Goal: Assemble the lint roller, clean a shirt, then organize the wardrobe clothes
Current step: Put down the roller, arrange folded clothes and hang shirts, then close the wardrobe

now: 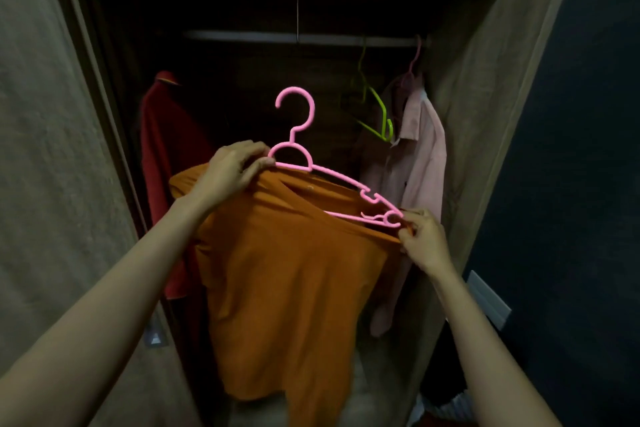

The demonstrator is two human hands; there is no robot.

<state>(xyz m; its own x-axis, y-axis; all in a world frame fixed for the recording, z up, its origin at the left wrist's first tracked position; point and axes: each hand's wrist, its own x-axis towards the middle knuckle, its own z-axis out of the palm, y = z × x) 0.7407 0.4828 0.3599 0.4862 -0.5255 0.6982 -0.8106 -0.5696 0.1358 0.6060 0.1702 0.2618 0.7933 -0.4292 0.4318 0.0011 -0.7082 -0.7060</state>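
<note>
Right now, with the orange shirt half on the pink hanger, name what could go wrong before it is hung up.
1. The pink hanger's right end lies outside the orange shirt; the fabric the right hand pinches looks stretched and may strain or slip.
2. The shirt hangs bunched below the left hand, so it might slide off when released.

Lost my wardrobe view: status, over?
Left hand grips orange shirt and pink hanger. Right hand pinches shirt at hanger's end. Not yet on rail. Green hanger, pink shirt hang right.
</note>
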